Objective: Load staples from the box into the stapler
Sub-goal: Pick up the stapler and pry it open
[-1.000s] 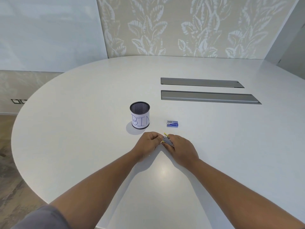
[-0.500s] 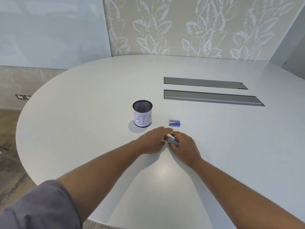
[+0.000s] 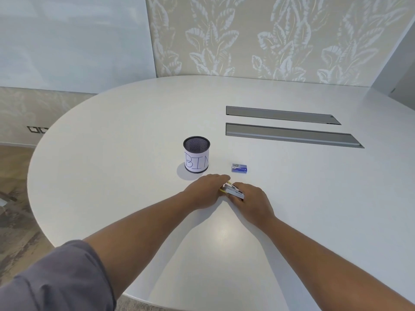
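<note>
Both hands have slid slightly forward toward the staple box (image 3: pixel 239 168) since a second ago, the left hand (image 3: pixel 205 190) now flattened over the stapler's (image 3: pixel 233 191) front end. Stapler lies between the hands just short of the box, long axis running from near-right to far-left. Right hand (image 3: pixel 252 202) cups its rear, knuckles up; box sits closed, nearer the right hand.

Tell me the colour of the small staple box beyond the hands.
The staple box is blue with a paler, whitish patch at its left end, seen in the head view.
</note>
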`<state>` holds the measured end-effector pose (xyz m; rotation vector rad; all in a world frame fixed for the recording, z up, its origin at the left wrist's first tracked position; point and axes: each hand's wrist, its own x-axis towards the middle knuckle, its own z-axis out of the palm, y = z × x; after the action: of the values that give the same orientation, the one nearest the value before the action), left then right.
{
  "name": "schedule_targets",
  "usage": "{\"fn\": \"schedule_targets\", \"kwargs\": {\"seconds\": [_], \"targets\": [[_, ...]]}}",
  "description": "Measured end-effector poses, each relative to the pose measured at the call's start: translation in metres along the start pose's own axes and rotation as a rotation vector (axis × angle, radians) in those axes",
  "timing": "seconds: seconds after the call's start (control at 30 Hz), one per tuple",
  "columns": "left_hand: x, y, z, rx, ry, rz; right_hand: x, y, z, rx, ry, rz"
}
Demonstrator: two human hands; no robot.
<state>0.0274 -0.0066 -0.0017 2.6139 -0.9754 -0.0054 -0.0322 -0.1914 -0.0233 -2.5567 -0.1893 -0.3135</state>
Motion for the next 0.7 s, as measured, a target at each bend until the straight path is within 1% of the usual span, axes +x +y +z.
{"fn": "schedule_targets", "kwargs": {"seconds": [0.13,0.33,0.4,0.43,0.5,0.57,0.6,0.63,0.7], "targets": [[0.001,0.001,-0.001,0.018,-0.019,0.028,0.0,0.0,0.0,-0.002,0.0,-0.007],[0.004,0.001,-0.006,-0.025,-0.063,0.012,-0.001,-0.001,0.0,0.022,0.003,0.005],[0.004,0.002,-0.006,-0.161,-0.031,-0.056,-0.001,0.0,0.0,0.032,0.017,0.009],[0.003,0.003,-0.005,-0.283,-0.013,-0.122,0.0,0.0,-0.001,0.035,0.021,0.012],[0.0,0.006,-0.002,-0.589,0.002,-0.285,-0.001,0.0,-0.001,0.031,0.032,0.013],[-0.003,0.002,0.001,-0.882,0.009,-0.395,-0.001,0.0,0.001,0.008,0.066,0.01],[-0.005,0.0,0.001,-0.967,0.011,-0.415,-0.002,0.0,0.001,-0.002,0.086,0.013],[-0.008,-0.001,0.001,-0.997,0.02,-0.415,-0.002,-0.001,0.002,-0.007,0.1,0.024],[-0.013,-0.001,0.005,-0.972,0.041,-0.386,-0.002,-0.003,0.003,-0.018,0.106,0.052]]}}
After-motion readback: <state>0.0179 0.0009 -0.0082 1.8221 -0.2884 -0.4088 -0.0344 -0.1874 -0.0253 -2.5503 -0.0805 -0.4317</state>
